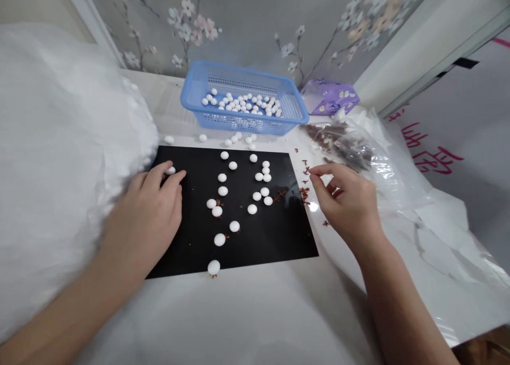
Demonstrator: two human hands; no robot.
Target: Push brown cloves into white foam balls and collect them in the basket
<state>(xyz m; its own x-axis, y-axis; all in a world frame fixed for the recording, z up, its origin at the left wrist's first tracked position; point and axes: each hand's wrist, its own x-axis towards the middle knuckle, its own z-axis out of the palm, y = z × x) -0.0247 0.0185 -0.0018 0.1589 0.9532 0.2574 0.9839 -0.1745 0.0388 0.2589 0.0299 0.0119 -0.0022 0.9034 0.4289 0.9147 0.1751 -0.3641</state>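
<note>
The left hand (156, 203) is half curled, touching a white ball (170, 170) on the black sheet (187, 243). The right hand (345, 203) is pinched almost shut; I can't tell if it holds anything.

We see smooth, matt white foam balls (223, 191) on a black sheet (274, 235) with a faint satin sheen at centre. Above it sits a blue plastic mesh basket (239, 124), lightly glossy. At right, a crinkled clear plastic bag (392, 168) shines; at left lies soft, fluffy white fibre stuffing (59, 168); glossy film (438, 259) covers the lower right.
</note>
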